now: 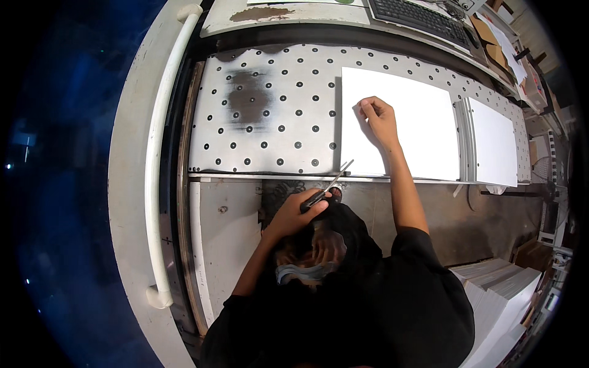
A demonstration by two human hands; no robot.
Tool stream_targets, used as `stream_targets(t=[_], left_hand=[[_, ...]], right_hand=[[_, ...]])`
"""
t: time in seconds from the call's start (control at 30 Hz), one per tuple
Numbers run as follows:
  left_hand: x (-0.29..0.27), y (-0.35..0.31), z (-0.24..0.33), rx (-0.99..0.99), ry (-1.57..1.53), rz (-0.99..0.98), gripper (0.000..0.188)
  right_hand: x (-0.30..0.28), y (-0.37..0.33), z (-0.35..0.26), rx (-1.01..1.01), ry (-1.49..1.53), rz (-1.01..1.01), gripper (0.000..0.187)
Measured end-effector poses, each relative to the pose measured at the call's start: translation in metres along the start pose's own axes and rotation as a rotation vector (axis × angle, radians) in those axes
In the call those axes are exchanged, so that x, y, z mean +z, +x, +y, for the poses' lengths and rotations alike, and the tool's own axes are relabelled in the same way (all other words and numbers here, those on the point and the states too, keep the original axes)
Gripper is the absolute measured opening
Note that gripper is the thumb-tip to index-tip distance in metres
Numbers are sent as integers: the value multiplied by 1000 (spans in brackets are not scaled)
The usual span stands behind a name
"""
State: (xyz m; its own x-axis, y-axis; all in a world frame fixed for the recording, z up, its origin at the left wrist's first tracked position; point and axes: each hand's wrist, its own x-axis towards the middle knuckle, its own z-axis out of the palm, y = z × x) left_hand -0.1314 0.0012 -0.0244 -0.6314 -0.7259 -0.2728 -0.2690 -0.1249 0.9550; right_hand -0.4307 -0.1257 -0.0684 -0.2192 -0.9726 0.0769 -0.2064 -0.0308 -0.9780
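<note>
Dotted table (297, 159): keyboard (420, 21) behind, white stack (494, 141) beside white sheet (420, 141).
Left hand (291, 216): wrapped round black-handled tool (311, 201).
Right hand (381, 121): curled over sheet; I can't tell its grip.

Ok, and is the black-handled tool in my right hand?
No, the black-handled tool is in your left hand, while your right hand is over the white sheet.

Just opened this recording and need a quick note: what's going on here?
A person's left hand grips a black-handled tool with thin metal blades, held at the near edge of a dotted white table. The right hand is curled over a white sheet; whether it touches is unclear. Another white stack lies to its right.
</note>
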Motion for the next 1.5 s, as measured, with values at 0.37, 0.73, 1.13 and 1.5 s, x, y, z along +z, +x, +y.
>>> stream_targets(t=[0.37,0.73,1.13,1.5], left_hand=[[2,5,-14,57,14,43,40],[4,6,0,100,-63,15,33],[-5,16,28,412,-107,615,64],[-81,58,7,332,402,703,76]], right_hand=[[0,-1,-3,-12,-27,-17,23],[39,-44,-11,6,289,-61,23],[112,-142,-73,-403,-143,-385,98],[25,-104,-64,319,515,-144,33]])
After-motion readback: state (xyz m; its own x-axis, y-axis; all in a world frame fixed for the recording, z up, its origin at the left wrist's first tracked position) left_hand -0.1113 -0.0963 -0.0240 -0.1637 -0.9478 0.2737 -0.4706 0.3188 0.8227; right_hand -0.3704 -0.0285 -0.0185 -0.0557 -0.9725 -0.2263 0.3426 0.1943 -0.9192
